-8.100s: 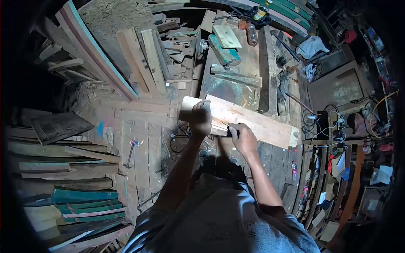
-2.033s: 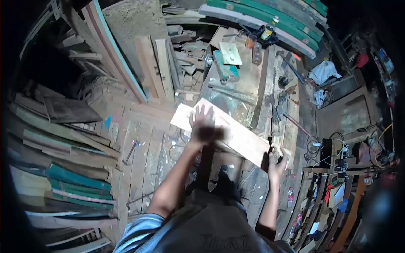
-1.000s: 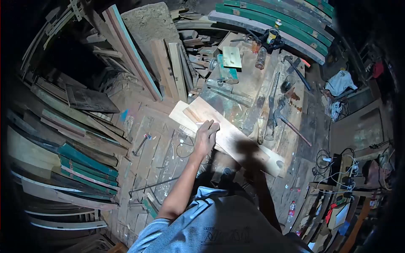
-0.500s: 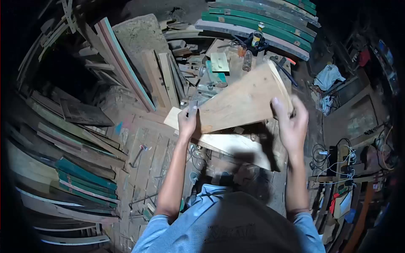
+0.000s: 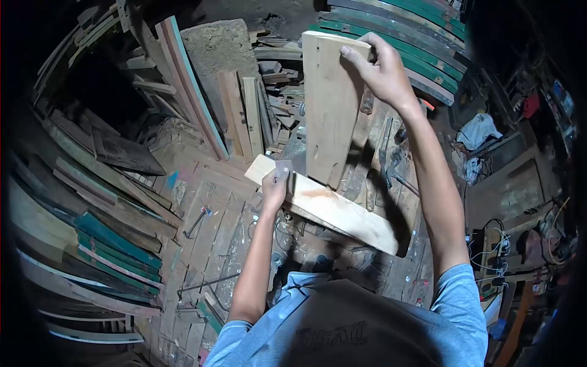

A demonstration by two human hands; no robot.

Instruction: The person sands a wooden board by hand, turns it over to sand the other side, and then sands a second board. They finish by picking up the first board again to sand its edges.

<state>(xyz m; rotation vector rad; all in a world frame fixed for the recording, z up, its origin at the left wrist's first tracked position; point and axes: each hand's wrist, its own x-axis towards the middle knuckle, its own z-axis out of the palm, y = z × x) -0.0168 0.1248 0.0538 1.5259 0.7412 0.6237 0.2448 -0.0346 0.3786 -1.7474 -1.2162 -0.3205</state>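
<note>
My right hand (image 5: 386, 70) grips the top end of a wooden board (image 5: 330, 104), thumb on its near face and fingers behind its edge. The board stands nearly upright, its lower end at the far edge of a second, pale board (image 5: 348, 211) that lies slantwise before me. My left hand (image 5: 274, 188) is closed around a small flat grey piece (image 5: 283, 167), thumb pressed on it, over the left part of the lying board. What this piece is made of I cannot tell.
Hand tools (image 5: 391, 159) lie on the bench right of the upright board. A hammer (image 5: 197, 223) rests on the plank floor at left. Green-painted timbers (image 5: 391, 46) are stacked at the back, with more planks (image 5: 116, 251) along the left. Cables (image 5: 498, 244) hang at the right.
The board in my right hand has swung from a low slant to nearly upright, its held end rising up and leftward. My left hand keeps the grey piece at about the same place.
</note>
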